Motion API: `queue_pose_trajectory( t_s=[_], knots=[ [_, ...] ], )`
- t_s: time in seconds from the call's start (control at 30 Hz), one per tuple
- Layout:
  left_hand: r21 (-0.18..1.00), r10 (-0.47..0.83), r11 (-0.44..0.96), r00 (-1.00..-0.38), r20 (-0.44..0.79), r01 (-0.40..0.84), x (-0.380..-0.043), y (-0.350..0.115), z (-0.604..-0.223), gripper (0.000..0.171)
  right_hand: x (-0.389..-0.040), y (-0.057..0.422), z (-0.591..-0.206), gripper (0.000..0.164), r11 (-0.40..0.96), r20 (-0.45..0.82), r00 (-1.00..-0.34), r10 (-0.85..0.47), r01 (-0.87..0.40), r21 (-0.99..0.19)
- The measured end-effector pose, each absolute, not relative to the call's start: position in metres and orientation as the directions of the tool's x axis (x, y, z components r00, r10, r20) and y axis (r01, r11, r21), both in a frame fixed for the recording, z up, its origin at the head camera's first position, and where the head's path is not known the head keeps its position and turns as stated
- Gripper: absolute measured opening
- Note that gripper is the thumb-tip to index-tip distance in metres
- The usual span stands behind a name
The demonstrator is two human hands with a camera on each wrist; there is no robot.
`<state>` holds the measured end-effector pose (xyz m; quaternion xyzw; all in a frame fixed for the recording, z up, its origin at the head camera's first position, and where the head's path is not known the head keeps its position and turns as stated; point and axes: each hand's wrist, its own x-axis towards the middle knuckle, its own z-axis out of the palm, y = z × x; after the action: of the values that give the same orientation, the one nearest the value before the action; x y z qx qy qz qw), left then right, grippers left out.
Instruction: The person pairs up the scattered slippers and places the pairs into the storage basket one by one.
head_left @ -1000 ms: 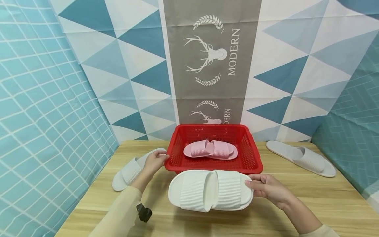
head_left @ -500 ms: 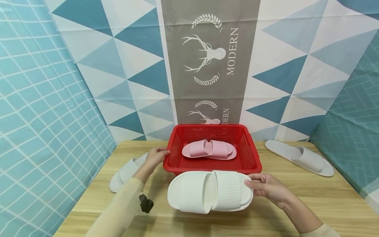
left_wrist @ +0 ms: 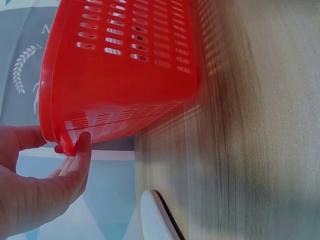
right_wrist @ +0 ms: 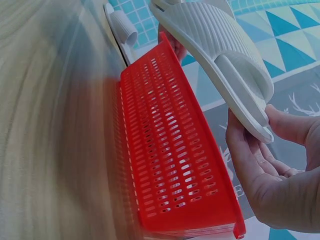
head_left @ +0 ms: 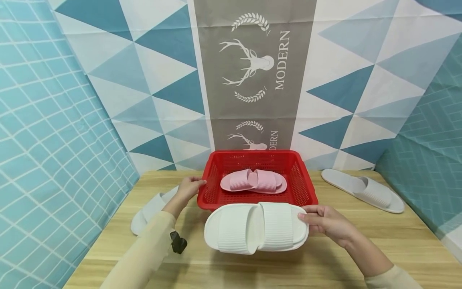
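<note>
A red perforated plastic basket [head_left: 308,182] stands on the wooden table, with a pair of pink slippers [head_left: 252,180] lying inside it. My left hand [head_left: 188,188] pinches the basket's left rim; in the left wrist view thumb and fingers [left_wrist: 75,165] sit on either side of the rim corner. In front of the basket, my right hand [head_left: 326,222] holds a pair of white slippers [head_left: 234,228] by the right end. They are partly tucked into each other, ribbed straps facing me, and overlap the basket's front rim. The right wrist view shows the thumb on top of the white slippers [right_wrist: 215,50] and fingers beneath.
One light slipper [head_left: 151,208] lies left of the basket, partly behind my left arm. Another light slipper [head_left: 364,190] lies at the table's right back. A patterned cloth wall [head_left: 256,100] rises directly behind the basket. The wooden table [head_left: 361,241] extends toward me.
The white slippers have risen slightly in my right hand. My left hand has shifted a little back along the basket's rim. The head view has drifted slightly.
</note>
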<state>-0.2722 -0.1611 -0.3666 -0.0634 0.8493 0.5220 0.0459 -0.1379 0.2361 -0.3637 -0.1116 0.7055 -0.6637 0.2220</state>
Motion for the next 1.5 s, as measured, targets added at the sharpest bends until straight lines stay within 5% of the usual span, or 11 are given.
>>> queue_pose_trajectory(
  t_s=[1.5],
  knots=[
    [0.921,-0.025,0.343,-0.982,-0.189,-0.186,-0.26,-0.165,-0.363,0.04,-0.213,0.248,-0.284,0.066,0.332,-0.217,-0.953,-0.21,0.14,-0.933]
  ],
)
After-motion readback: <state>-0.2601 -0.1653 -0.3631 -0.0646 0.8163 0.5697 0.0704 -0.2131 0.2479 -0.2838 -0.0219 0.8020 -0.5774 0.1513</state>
